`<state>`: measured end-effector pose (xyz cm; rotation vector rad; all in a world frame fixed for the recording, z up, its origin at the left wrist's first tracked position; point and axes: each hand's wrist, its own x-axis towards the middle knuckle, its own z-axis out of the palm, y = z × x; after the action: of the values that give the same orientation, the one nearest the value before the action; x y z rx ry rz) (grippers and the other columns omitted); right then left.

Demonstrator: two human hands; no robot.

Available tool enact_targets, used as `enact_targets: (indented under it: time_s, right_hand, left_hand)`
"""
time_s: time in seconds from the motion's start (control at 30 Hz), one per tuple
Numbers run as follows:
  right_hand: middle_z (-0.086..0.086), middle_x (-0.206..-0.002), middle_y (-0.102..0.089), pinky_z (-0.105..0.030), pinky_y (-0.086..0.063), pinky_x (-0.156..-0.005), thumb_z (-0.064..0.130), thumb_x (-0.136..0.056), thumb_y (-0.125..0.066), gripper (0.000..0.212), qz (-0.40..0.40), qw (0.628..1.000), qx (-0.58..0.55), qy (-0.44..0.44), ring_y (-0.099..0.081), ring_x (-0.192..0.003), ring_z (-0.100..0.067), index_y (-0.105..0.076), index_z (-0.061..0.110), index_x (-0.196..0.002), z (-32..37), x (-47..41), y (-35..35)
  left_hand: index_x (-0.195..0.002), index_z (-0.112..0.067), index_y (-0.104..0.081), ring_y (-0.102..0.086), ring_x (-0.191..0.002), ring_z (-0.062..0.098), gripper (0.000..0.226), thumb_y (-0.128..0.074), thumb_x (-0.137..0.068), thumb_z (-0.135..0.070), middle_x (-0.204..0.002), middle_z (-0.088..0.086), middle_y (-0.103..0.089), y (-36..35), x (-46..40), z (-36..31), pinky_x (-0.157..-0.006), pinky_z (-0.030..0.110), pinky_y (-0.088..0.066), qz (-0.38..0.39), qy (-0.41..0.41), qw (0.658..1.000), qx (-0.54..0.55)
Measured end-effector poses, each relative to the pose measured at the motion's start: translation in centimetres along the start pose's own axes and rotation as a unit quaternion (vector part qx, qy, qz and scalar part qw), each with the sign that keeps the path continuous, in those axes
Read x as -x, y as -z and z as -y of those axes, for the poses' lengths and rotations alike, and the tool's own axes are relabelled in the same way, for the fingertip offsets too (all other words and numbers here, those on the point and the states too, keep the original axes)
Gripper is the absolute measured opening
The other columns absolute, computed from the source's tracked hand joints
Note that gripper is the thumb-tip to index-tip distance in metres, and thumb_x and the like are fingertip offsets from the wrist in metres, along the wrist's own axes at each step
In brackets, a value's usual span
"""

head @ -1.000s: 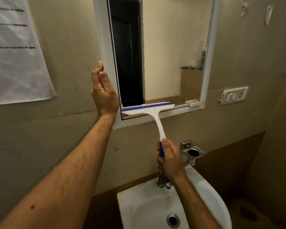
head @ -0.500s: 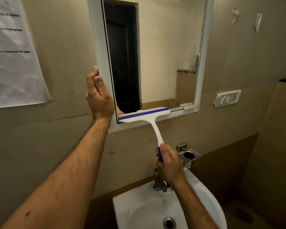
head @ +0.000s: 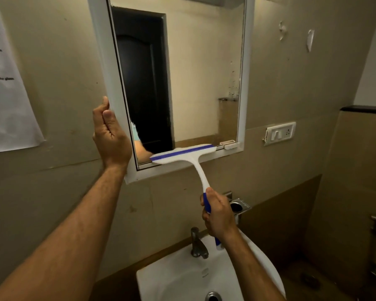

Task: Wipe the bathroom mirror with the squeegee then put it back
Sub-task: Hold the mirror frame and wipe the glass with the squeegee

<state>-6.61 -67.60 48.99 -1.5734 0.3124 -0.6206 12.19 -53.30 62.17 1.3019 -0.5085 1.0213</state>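
Seen from the head camera, a person is working a white and blue squeegee [head: 183,154] along the bottom edge of a white-framed mirror [head: 204,72] on a beige bathroom wall. The right hand [head: 218,216] is gripping the squeegee's handle below the mirror, fingers wrapped fully around its blue grip, while the blade is lying against the lowest strip of glass, tilted so that its right end is sitting higher than its left. The left hand [head: 111,135] is steadying the mirror at its left frame edge, fingers curled round the outer side of the frame with the thumb pointing up. Below the mirror, a tap [head: 198,244] is standing at the back of a white sink [head: 172,279]. A switch plate [head: 279,133] is sitting right of the mirror, and a paper notice [head: 7,88] is hanging well to its left.
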Motion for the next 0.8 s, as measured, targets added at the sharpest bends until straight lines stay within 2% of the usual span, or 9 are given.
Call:
enact_targets:
  time_s: [0.07,0.13,0.2,0.3,0.37,0.57,0.7,0.8]
  right_hand:
    - [0.000,-0.059,-0.042,-0.017,-0.033,-0.040,0.039,-0.101,-0.035,0.039,0.004,1.000,0.007,0.001,-0.037,-0.040,-0.003,-0.054,0.009,-0.084,0.3,0.0,0.4]
    - [0.001,-0.058,-0.041,-0.018,-0.033,-0.040,0.040,-0.101,-0.035,0.039,0.006,1.000,0.001,0.022,-0.036,-0.041,-0.004,-0.053,0.010,-0.086,1.7,-0.3,0.7]
    - [0.002,-0.056,-0.041,-0.018,-0.032,-0.038,0.041,-0.101,-0.033,0.038,0.000,0.998,-0.014,0.055,-0.035,-0.040,-0.005,-0.052,0.011,-0.086,3.9,-1.0,0.9]
    - [0.004,-0.054,-0.043,-0.022,-0.032,-0.039,0.045,-0.100,-0.033,0.040,-0.005,0.997,-0.022,0.070,-0.036,-0.040,-0.007,-0.054,0.013,-0.087,6.2,-2.3,1.3]
    - [0.004,-0.053,-0.044,-0.023,-0.033,-0.040,0.048,-0.099,-0.034,0.042,-0.007,0.998,-0.024,0.050,-0.037,-0.041,-0.009,-0.055,0.014,-0.088,6.1,-2.9,1.5]
    - [0.003,-0.052,-0.040,-0.021,-0.032,-0.038,0.041,-0.101,-0.035,0.039,-0.009,0.999,-0.032,0.033,-0.035,-0.038,-0.007,-0.052,0.010,-0.083,2.0,-2.4,1.9]
    - [0.000,-0.057,-0.041,-0.021,-0.034,-0.041,0.039,-0.101,-0.035,0.039,-0.033,0.996,-0.020,0.086,-0.037,-0.042,-0.008,-0.052,0.011,-0.080,4.3,-3.7,2.6]
    - [0.000,-0.057,-0.041,-0.027,-0.033,-0.045,0.049,-0.095,-0.037,0.043,-0.056,0.986,-0.039,0.151,-0.038,-0.047,-0.013,-0.052,0.017,-0.073,9.5,-6.2,2.8]
  left_hand:
    - [-0.125,-0.005,-0.055,-0.050,-0.068,-0.017,0.034,-0.034,-0.106,-0.023,-0.080,-0.037,-0.057,-0.1,0.0,0.0,-0.064,0.006,-0.038,0.006,0.012,1.000,-0.010]
    - [-0.126,-0.006,-0.054,-0.051,-0.072,-0.020,0.035,-0.034,-0.105,-0.025,-0.086,-0.033,-0.057,0.1,-0.2,-0.1,-0.067,0.008,-0.039,0.003,0.022,1.000,-0.010]
    - [-0.126,-0.008,-0.051,-0.051,-0.075,-0.020,0.034,-0.034,-0.105,-0.028,-0.096,-0.020,-0.058,0.2,-0.7,-0.6,-0.069,0.008,-0.039,0.006,0.027,1.000,-0.002]
    - [-0.123,-0.006,-0.046,-0.051,-0.066,-0.016,0.033,-0.033,-0.105,-0.030,-0.088,-0.014,-0.054,0.0,-1.8,-2.0,-0.060,0.006,-0.036,0.024,0.036,0.999,0.008]
    - [-0.126,-0.006,-0.045,-0.051,-0.066,-0.017,0.034,-0.033,-0.105,-0.031,-0.092,-0.009,-0.055,-0.3,-2.7,-2.9,-0.059,0.004,-0.036,0.030,0.041,0.999,0.004]
    - [-0.134,-0.007,-0.042,-0.050,-0.068,-0.021,0.037,-0.035,-0.105,-0.029,-0.090,-0.015,-0.050,-1.2,-5.2,-4.9,-0.060,0.000,-0.034,0.036,0.019,0.999,-0.006]
    - [-0.133,-0.010,-0.042,-0.050,-0.074,0.003,0.039,-0.034,-0.105,-0.035,-0.103,-0.003,-0.053,-1.8,-10.5,-8.8,-0.059,0.008,-0.034,0.062,-0.003,0.998,-0.028]
    - [-0.122,-0.016,-0.041,-0.050,-0.077,0.010,0.028,-0.032,-0.105,-0.036,-0.107,0.003,-0.052,-2.6,-14.1,-11.3,-0.052,0.002,-0.034,0.075,-0.019,0.996,-0.041]
